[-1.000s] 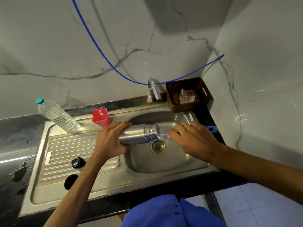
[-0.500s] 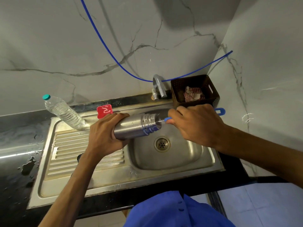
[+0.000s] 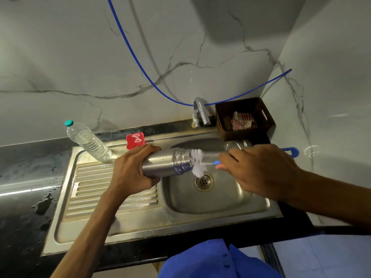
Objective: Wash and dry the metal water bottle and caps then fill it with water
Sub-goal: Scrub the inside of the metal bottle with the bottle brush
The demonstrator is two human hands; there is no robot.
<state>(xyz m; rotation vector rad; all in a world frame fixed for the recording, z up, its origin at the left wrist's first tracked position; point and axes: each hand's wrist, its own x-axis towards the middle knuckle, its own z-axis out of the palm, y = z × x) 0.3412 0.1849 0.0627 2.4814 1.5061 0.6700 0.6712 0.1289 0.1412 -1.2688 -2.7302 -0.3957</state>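
Brush head now drawn out of the bottle mouth, where a moment ago it was inside.

My left hand (image 3: 128, 173) grips the metal water bottle (image 3: 166, 164) sideways over the sink (image 3: 220, 199), its mouth above the drain (image 3: 203, 182); my right hand (image 3: 259, 169) pinches the bottle brush (image 3: 198, 162) by its handle. I judge I am mid-scrub: rinsing, caps, drying and filling remain.

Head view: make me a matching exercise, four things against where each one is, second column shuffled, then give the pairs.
Things:
1. metal water bottle
2. bottle brush
3. plastic water bottle
4. checked cloth

Places:
A. in the brown basket
B. held sideways in the left hand
C. leaning at the back of the drainboard
D. bristles at the metal bottle's mouth, handle in the right hand

Pairs: 1-B, 2-D, 3-C, 4-A
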